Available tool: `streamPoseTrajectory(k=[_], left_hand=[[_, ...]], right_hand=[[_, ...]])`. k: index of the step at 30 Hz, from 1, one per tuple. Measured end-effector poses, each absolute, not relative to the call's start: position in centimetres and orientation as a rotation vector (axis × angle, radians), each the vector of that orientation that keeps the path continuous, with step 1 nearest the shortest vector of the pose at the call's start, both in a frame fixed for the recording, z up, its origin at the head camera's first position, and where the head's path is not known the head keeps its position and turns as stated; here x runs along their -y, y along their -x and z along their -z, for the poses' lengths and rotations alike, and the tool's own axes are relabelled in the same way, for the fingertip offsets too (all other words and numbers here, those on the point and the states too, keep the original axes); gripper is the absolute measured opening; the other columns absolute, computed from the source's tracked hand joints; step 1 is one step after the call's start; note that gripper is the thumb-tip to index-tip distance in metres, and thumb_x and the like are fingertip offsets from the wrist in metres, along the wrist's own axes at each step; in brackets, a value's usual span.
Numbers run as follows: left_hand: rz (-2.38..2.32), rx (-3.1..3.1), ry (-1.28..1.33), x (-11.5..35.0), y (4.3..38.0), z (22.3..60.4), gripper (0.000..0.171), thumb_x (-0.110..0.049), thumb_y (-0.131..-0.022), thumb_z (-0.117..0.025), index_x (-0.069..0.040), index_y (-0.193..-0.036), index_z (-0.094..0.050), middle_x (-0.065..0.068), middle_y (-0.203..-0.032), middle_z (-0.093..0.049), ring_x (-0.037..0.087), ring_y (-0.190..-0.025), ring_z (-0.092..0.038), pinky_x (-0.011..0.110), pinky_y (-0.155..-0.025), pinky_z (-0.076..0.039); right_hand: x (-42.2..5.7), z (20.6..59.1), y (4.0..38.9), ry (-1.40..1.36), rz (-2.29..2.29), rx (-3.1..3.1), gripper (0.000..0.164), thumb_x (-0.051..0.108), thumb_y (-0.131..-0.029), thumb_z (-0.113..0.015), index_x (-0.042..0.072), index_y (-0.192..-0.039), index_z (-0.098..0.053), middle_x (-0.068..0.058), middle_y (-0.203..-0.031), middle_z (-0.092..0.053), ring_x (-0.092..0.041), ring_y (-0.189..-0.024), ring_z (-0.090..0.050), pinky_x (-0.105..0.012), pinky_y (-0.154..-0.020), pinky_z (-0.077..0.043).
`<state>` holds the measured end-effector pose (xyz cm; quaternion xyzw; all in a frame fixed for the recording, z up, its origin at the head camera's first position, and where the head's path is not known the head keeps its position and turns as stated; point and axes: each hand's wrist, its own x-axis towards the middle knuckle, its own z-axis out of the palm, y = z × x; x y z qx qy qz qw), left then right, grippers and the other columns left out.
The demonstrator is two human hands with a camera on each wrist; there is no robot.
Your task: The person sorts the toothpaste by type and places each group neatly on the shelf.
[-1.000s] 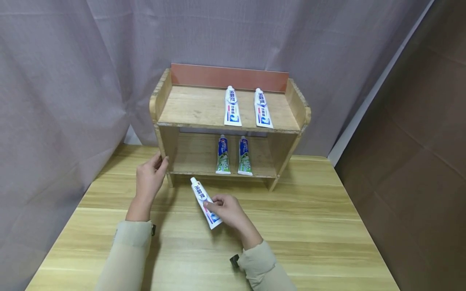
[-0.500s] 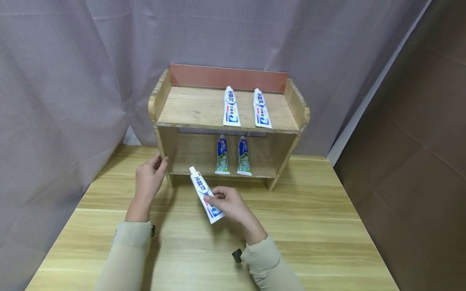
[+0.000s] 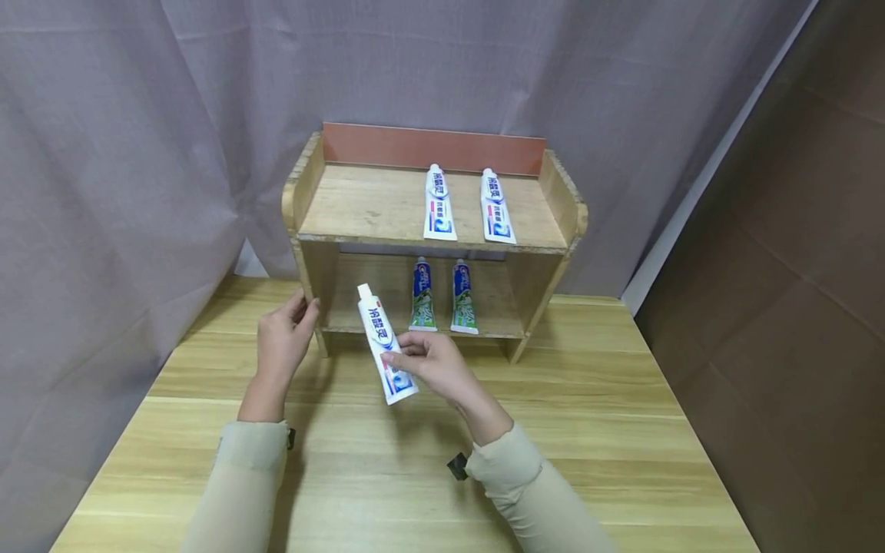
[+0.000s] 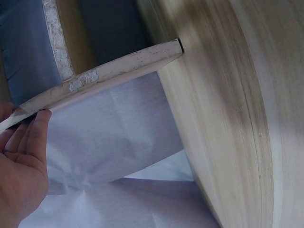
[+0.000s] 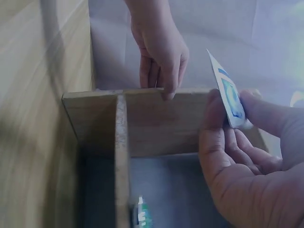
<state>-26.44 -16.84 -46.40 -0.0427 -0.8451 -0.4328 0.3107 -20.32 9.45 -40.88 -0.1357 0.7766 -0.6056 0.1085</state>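
Note:
Between the thumb and fingers of my right hand (image 3: pixel 439 367) is a white toothpaste tube (image 3: pixel 379 326), its cap tilted up and away, in front of the lower shelf. My left hand (image 3: pixel 282 336) grips the front edge of the left side panel (image 4: pixel 118 64) of the small wooden shelf (image 3: pixel 373 206); the right wrist view shows its thumb inside and fingers outside. Two more white toothpaste tubes, a left one (image 3: pixel 439 203) and a right one (image 3: pixel 497 207), lie on the top board. Below them lie two blue-green toothpaste tubes, one left (image 3: pixel 422 296) and one right (image 3: pixel 464 298).
The shelf stands on a wood-grain table (image 3: pixel 594 430), near its back edge. A grey curtain (image 3: pixel 207 115) hangs behind and to the left. A brown surface (image 3: pixel 781 307) rises along the right side.
My right hand has lifted the white toothpaste tube up and forward toward the shelf, and the tube has turned a little more upright. The left hand stays on the side panel.

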Motion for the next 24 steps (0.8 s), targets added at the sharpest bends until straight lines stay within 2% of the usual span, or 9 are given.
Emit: streamPoseTrajectory(k=[10, 17, 24], left_hand=[[1.159, 2.241, 0.102, 16.8, 26.4, 46.4, 0.030, -0.020, -0.098, -0.066, -0.006, -0.124, -0.071, 0.018, -0.106, -0.073, 0.032, -0.093, -0.074, 0.043, -0.078, -0.063], [1.168, 2.244, 0.107, 16.8, 26.5, 46.6, 0.030, -0.021, -0.099, -0.065, -0.007, -0.124, -0.071, 0.018, -0.107, -0.073, 0.033, -0.093, -0.074, 0.043, -0.078, -0.063], [1.170, 2.251, 0.101, 16.8, 26.4, 46.5, 0.031, -0.022, -0.099, -0.064, -0.007, -0.126, -0.071, 0.018, -0.108, -0.073, 0.033, -0.094, -0.074, 0.044, -0.078, -0.063]], right_hand=[[-9.2, 36.8, 21.9, 0.449, 1.808, -2.295, 0.027, 0.018, -0.089, -0.078, 0.000, -0.108, -0.070, -0.010, -0.093, -0.075, -0.022, -0.081, -0.073, -0.033, -0.074, -0.064], [-9.1, 35.3, 22.7, 0.484, 1.761, -2.355, 0.026, 0.019, -0.090, -0.077, 0.002, -0.108, -0.071, -0.007, -0.094, -0.075, -0.022, -0.083, -0.073, -0.032, -0.075, -0.063], [-8.9, 33.6, 23.0, 0.492, 1.770, -2.345, 0.028, 0.021, -0.091, -0.077, 0.003, -0.110, -0.070, -0.009, -0.096, -0.074, -0.023, -0.083, -0.072, -0.036, -0.075, -0.064]])
